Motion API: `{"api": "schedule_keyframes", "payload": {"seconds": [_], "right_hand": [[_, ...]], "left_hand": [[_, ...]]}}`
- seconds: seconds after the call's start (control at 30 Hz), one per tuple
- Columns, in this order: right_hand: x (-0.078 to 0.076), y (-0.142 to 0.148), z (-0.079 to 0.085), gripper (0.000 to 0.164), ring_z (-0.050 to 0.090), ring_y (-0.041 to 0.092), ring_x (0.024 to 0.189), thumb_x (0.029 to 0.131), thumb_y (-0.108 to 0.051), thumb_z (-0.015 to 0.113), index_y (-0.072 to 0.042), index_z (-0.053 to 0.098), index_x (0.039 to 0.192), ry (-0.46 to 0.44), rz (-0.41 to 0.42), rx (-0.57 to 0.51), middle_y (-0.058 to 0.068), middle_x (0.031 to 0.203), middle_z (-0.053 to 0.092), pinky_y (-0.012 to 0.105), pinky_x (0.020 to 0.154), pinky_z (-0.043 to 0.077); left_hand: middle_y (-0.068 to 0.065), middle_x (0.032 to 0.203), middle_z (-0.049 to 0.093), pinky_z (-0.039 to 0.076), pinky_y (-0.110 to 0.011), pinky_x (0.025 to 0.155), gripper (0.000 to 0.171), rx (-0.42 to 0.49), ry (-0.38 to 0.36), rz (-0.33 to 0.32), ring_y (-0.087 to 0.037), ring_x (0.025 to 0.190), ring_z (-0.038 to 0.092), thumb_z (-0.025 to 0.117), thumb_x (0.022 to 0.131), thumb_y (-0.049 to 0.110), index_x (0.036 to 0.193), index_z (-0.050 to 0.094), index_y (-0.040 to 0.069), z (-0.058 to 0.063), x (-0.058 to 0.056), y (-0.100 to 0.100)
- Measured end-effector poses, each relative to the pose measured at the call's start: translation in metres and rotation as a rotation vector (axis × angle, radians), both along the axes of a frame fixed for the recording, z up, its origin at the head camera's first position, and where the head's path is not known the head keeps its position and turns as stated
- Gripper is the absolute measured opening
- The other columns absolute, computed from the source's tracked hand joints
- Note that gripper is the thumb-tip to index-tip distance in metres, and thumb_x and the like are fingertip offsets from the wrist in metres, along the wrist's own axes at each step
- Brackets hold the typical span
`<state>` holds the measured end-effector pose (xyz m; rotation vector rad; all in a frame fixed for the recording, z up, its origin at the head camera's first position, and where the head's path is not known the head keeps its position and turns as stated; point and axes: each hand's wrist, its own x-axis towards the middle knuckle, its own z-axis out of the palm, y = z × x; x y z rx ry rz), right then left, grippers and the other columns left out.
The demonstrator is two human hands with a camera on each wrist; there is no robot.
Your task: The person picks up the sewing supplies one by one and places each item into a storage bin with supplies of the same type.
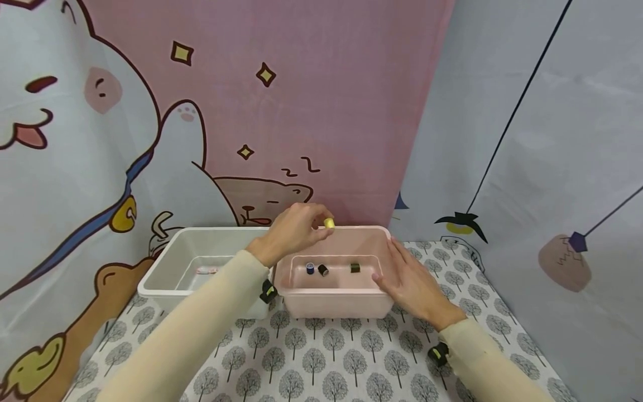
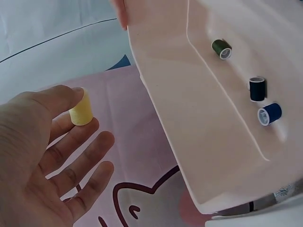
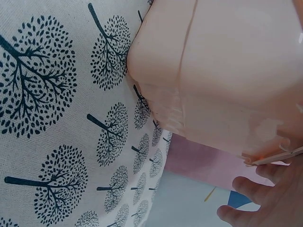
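Observation:
My left hand [image 1: 300, 228] pinches a yellow thread spool [image 1: 329, 223] between thumb and fingertips, above the back part of the pink bin [image 1: 336, 306]. In the left wrist view the yellow spool [image 2: 81, 109] stands upright in the pinch, the other fingers spread. Inside the bin lie a blue spool [image 1: 310, 268], a black spool [image 1: 323, 270] and a green spool [image 1: 355, 268]. My right hand [image 1: 414, 282] rests on the bin's right rim, fingers extended along the outer side and thumb over the inside.
A white bin [image 1: 173, 301] stands left of the pink one, with a small pinkish item [image 1: 206, 270] on its floor. A tree-patterned cloth [image 1: 311, 363] covers the table. Behind hangs a printed curtain [image 1: 331, 100] with cartoon animals.

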<state>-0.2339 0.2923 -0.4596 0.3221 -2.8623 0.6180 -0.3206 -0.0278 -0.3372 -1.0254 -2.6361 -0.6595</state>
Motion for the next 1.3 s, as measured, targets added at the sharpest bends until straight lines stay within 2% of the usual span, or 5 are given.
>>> {"api": "schedule_keyframes", "payload": {"seconds": [0.47, 0.7, 0.8, 1.03, 1.3], "right_hand": [[-0.001, 0.000, -0.002, 0.107, 0.037, 0.062, 0.171, 0.114, -0.075, 0.050, -0.005, 0.016, 0.186, -0.005, -0.001, -0.003, 0.023, 0.196, 0.016, 0.088, 0.131, 0.037], [0.000, -0.003, -0.002, 0.107, 0.036, 0.063, 0.171, 0.114, -0.076, 0.049, -0.004, 0.016, 0.186, -0.004, 0.002, -0.002, 0.023, 0.196, 0.016, 0.089, 0.131, 0.036], [0.000, -0.003, -0.001, 0.107, 0.036, 0.063, 0.171, 0.114, -0.076, 0.049, -0.004, 0.016, 0.186, -0.003, 0.005, -0.003, 0.023, 0.196, 0.016, 0.088, 0.131, 0.036], [-0.001, -0.003, -0.002, 0.107, 0.037, 0.062, 0.171, 0.114, -0.076, 0.049, -0.004, 0.016, 0.186, -0.001, 0.004, 0.002, 0.022, 0.196, 0.015, 0.088, 0.131, 0.037], [-0.001, -0.001, -0.001, 0.108, 0.036, 0.063, 0.171, 0.114, -0.077, 0.048, -0.004, 0.014, 0.186, -0.008, -0.007, 0.014, 0.023, 0.196, 0.015, 0.088, 0.132, 0.036]], "left_hand": [[0.001, 0.116, 0.087, 0.071, -0.041, 0.094, 0.020, -0.046, -0.048, 0.013, -0.016, 0.105, 0.084, 0.087, 0.108, 0.031, 0.122, 0.084, 0.017, 0.010, -0.010, 0.021], [-0.004, 0.157, 0.076, 0.062, -0.052, 0.123, 0.060, -0.135, -0.052, 0.048, -0.027, 0.146, 0.073, 0.086, 0.107, 0.047, 0.156, 0.072, 0.016, 0.008, -0.010, 0.022], [-0.004, 0.163, 0.072, 0.058, -0.054, 0.129, 0.063, -0.158, -0.047, 0.055, -0.028, 0.152, 0.069, 0.085, 0.107, 0.050, 0.160, 0.070, 0.017, 0.006, -0.010, 0.019], [-0.006, 0.164, 0.072, 0.056, -0.060, 0.130, 0.062, -0.151, -0.053, 0.065, -0.030, 0.153, 0.069, 0.084, 0.108, 0.050, 0.159, 0.070, 0.018, 0.003, -0.008, 0.017], [-0.005, 0.162, 0.072, 0.061, -0.057, 0.125, 0.060, -0.192, -0.032, 0.048, -0.031, 0.146, 0.073, 0.083, 0.108, 0.052, 0.158, 0.072, 0.020, 0.002, 0.001, 0.016]]}}
